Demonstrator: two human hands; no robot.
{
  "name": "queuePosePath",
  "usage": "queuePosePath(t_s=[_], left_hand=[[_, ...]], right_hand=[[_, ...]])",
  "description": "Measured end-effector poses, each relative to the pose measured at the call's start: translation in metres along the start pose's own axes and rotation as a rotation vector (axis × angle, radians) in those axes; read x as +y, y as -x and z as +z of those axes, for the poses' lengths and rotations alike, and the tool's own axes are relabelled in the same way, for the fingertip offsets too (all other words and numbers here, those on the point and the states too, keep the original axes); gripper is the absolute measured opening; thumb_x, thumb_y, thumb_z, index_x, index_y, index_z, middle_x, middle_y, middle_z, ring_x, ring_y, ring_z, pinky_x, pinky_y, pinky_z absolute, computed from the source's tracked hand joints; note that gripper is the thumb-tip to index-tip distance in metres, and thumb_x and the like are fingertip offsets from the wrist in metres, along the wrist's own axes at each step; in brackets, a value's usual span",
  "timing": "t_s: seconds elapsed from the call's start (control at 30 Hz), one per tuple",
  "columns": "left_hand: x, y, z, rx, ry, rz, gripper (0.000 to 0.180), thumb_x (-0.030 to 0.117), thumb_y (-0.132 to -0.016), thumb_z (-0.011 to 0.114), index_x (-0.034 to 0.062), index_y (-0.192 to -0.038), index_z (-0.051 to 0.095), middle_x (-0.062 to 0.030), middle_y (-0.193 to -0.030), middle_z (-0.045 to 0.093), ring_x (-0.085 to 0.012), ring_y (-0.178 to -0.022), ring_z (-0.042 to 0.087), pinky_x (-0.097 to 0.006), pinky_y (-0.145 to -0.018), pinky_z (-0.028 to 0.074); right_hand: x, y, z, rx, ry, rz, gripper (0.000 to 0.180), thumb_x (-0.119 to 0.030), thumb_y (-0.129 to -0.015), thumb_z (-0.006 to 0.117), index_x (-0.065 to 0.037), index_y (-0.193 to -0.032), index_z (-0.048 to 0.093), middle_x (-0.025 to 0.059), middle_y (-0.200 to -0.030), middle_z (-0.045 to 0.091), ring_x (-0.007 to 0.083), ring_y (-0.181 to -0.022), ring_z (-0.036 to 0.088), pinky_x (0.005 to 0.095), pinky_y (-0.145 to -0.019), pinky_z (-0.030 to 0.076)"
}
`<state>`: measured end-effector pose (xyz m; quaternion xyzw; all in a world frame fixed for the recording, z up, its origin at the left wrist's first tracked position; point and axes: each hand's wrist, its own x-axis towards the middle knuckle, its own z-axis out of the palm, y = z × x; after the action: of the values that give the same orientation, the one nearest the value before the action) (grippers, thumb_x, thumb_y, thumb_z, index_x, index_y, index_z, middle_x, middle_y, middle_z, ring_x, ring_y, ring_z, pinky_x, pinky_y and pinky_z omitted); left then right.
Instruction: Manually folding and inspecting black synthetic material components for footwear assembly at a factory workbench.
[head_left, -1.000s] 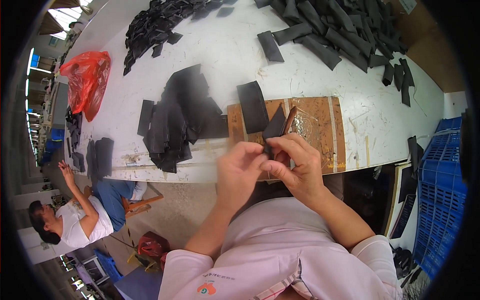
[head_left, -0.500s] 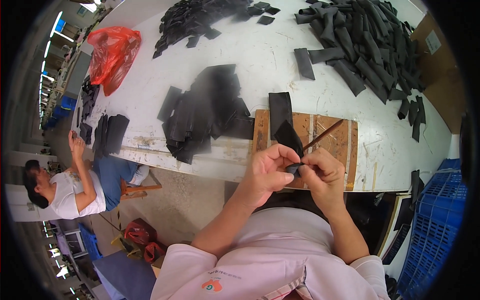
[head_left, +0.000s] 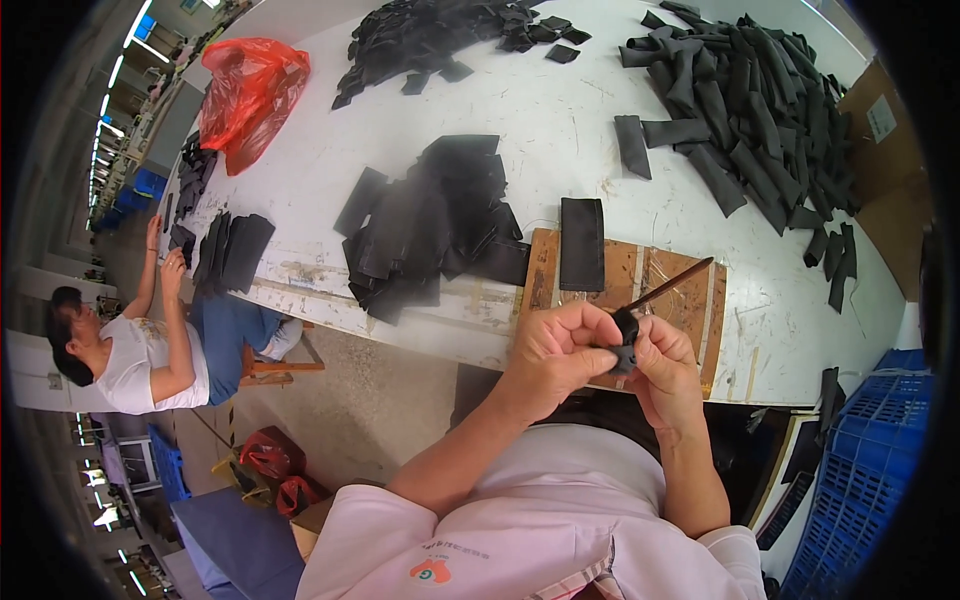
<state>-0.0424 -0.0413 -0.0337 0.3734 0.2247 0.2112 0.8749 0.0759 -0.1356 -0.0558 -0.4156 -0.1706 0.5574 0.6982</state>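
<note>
My left hand (head_left: 555,352) and my right hand (head_left: 662,368) meet just in front of the table edge, both pinching a small bunched black fabric piece (head_left: 625,338). A thin brown stick (head_left: 668,285) runs up and to the right from that piece, out of my right hand. Under the hands lies a wooden board (head_left: 690,300) with a flat black fabric rectangle (head_left: 581,243) on it. A loose heap of flat black pieces (head_left: 430,225) sits left of the board.
A white table (head_left: 560,120) carries a large pile of rolled black pieces (head_left: 750,100) at the back right, another black pile (head_left: 440,35) at the back, and a red plastic bag (head_left: 250,95). Another seated person (head_left: 130,345) works at the left. Blue crates (head_left: 865,480) stand right.
The black piece, earlier held wider and flatter between my fingers, is now bunched small on the stick. My view has shifted left along the table.
</note>
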Motion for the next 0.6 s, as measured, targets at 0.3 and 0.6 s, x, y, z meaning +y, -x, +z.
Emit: queuePosePath(t_s=[0.3, 0.6], left_hand=[[0.013, 0.018, 0.026, -0.091, 0.026, -0.013, 0.028, -0.01, -0.069, 0.054, -0.003, -0.096, 0.054, -0.006, -0.09, 0.056, -0.0079, -0.077, 0.052, -0.017, -0.063, 0.04], [0.009, 0.011, 0.045, 0.214, -0.393, 0.38, 0.013, -0.002, -0.082, 0.053, -0.0008, -0.095, 0.054, -0.0068, -0.086, 0.058, -0.0048, -0.056, 0.049, -0.017, -0.043, 0.039]], right_hand=[[-0.021, 0.007, 0.012, -0.054, 0.055, -0.221, 0.011, -0.01, -0.08, 0.059, -0.002, -0.075, 0.053, 0.0048, -0.086, 0.05, 0.0128, -0.065, 0.045, 0.02, -0.061, 0.037], [-0.052, 0.005, 0.035, 0.1, 1.01, -0.836, 0.007, 0.002, -0.074, 0.058, 0.0, -0.077, 0.053, 0.011, -0.077, 0.053, 0.0223, -0.064, 0.053, 0.0268, -0.053, 0.043]])
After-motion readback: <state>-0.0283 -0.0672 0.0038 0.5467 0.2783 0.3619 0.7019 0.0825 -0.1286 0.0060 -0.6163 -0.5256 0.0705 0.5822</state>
